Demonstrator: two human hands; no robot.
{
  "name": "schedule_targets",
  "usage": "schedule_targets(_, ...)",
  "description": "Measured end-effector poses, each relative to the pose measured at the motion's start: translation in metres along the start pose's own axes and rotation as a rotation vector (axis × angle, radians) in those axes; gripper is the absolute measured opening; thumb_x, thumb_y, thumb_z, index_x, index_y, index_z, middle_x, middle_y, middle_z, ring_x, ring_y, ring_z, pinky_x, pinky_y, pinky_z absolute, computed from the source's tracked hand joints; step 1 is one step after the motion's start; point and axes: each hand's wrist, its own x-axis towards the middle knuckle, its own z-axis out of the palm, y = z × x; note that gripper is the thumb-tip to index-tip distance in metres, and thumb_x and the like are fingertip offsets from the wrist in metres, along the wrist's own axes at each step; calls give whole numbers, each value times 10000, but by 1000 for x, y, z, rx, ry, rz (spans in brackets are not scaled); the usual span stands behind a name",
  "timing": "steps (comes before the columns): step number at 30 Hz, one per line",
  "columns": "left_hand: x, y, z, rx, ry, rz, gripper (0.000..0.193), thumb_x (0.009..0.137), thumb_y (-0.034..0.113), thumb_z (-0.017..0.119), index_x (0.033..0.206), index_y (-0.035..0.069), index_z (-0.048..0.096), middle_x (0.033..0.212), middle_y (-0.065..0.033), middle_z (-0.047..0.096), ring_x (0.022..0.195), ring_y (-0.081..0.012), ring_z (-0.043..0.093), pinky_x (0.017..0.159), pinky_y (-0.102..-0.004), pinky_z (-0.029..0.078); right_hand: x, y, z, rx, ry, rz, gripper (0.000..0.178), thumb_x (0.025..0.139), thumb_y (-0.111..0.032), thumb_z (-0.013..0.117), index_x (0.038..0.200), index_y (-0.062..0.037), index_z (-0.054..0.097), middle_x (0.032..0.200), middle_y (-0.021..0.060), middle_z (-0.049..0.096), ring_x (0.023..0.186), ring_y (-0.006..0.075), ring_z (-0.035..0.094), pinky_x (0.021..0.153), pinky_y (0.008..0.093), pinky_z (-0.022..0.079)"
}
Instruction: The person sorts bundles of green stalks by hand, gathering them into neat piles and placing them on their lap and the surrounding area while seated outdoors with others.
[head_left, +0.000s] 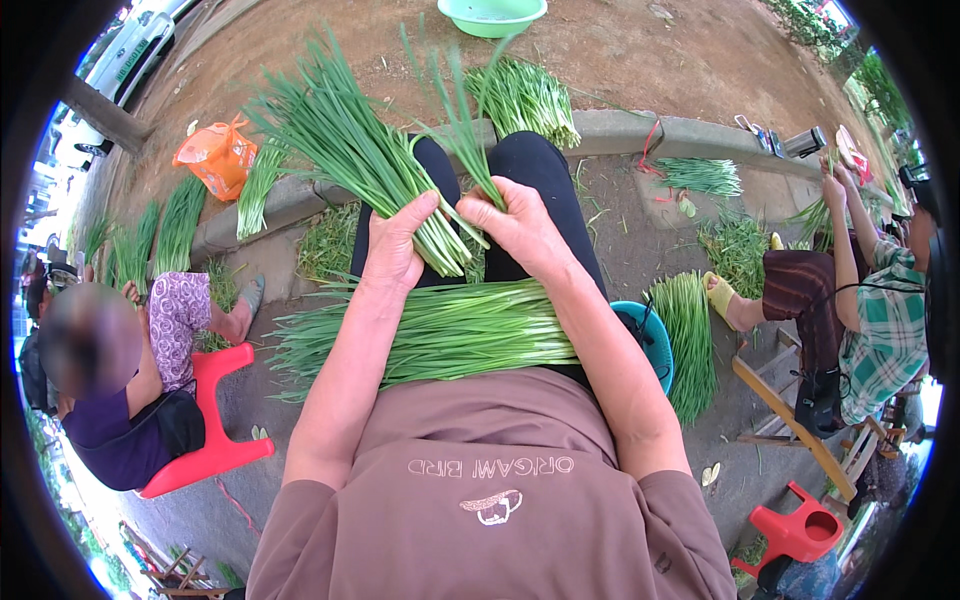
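Note:
A thick bunch of green chives (335, 130) is gripped in my left hand (396, 248), leaves fanned up and left, pale stem ends pointing down right. My right hand (520, 228) pinches a thin cluster of chive stalks (462, 135) close beside that bunch, with the leaves pointing upward. The stem ends of the two lots nearly meet between my hands, above my knees. Across my lap, under both forearms, lies a large pile of chives (470, 335), stems to the right.
A teal basket (657, 350) and more chives (688, 345) are by my right side. Beyond my knees run a stone kerb (630, 135), a chive bundle (525, 100) and a light green basin (470, 27). An orange bag (215, 165) stands far left. People sit on both sides; one uses a red chair (225, 430).

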Motion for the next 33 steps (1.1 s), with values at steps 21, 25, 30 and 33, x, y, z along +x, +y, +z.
schedule_targets(21,6,-4,-9,-26,28,-56,245,784,54,710,998,11,600,844,-92,644,766,-190,639,705,-334,555,2,2,-9,-19,149,120,168,911,-171,606,893,-5,623,720,-6,578,712,73,527,624,259,441)
schedule_targets(25,5,-3,-5,18,27,-36,248,786,43,706,1007,10,599,884,-86,643,777,-184,637,717,-328,553,1,3,-6,-45,15,84,210,897,-200,632,931,7,636,754,11,615,735,74,543,651,250,451)
schedule_targets(30,3,-6,-2,49,-5,28,281,778,16,706,1033,23,587,926,-70,644,777,-170,641,730,-321,555,1,-1,-5,-106,-150,64,246,884,-197,642,1012,13,643,776,8,618,702,58,532,613,228,439)
schedule_targets(33,2,-5,-3,37,-41,-7,322,784,19,700,1074,23,561,958,-78,638,783,-182,646,726,-327,557,-4,-2,-10,207,-184,249,266,901,-203,578,1027,27,619,715,-4,554,549,41,448,465,207,345)
